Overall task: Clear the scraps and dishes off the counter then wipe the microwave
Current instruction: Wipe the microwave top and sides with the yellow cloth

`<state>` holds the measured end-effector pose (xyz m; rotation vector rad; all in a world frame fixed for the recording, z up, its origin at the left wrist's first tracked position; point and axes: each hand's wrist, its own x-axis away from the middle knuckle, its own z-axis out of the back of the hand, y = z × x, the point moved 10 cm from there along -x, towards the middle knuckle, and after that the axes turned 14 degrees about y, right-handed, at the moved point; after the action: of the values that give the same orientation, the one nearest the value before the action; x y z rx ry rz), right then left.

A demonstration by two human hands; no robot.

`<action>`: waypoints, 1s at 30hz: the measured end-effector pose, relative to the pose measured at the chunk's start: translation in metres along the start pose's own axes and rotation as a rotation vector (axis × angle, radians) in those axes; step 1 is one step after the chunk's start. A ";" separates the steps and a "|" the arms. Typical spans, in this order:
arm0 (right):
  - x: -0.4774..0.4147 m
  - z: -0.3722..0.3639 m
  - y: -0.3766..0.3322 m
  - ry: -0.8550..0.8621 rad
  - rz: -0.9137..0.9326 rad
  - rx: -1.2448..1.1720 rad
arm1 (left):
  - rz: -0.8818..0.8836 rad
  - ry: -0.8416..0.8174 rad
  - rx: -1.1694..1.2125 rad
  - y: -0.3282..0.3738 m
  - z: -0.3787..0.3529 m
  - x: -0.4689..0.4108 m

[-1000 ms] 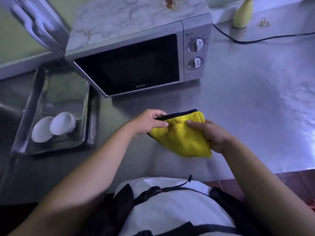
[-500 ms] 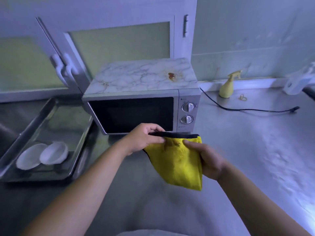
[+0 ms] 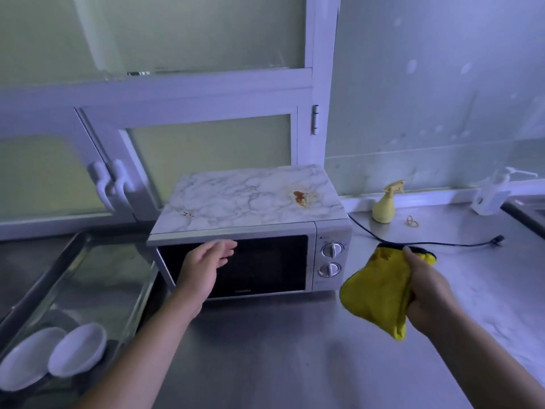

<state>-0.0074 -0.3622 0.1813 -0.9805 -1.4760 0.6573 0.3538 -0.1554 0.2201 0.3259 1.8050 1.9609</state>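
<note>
**Cloth ready in right hand, left hand free at the microwave door**

Your right hand (image 3: pixel 427 293) grips the folded yellow microfibre cloth with a dark edge (image 3: pixel 374 293), fingers curled round it and thumb on top. The cloth hangs in the air just right of the silver microwave with a marble-pattern top (image 3: pixel 265 261), beside the knobs and not touching them. I judge it is folded into a pad so you get a thick, clean face for wiping.

Your left hand (image 3: pixel 203 270) is open w/ relaxed fingers and holds nothing. It is in front of the dark glass door, near the upper edge. I can't tell if it touches the door. Probably it is there to steady the oven while the other hand wipes.

The two round white bowls (image 3: pixel 78 354) lie in the steel tray (image 3: pixel 88 261) left of the microwave, so the clearing part looks done. The red-brown stain (image 3: pixel 299 197) on the top, towards the back right, is the obvious first target. The yellow plastic spray bottle (image 3: pixel 385 205) stands by the wall, well apart from your hands.
</note>
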 end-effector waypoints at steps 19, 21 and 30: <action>-0.079 -0.131 -0.016 0.217 0.522 0.357 | 0.333 0.427 -0.087 -0.107 0.128 -0.125; -0.083 -0.130 -0.016 0.188 0.504 0.313 | 0.320 0.472 -0.080 -0.104 0.128 -0.120; -0.104 -0.118 -0.024 0.094 0.356 0.162 | 0.246 0.548 -0.126 -0.087 0.127 -0.040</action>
<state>0.0995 -0.4794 0.1678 -1.1414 -1.1550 0.9581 0.4624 -0.0592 0.1541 -0.0438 2.0208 2.5078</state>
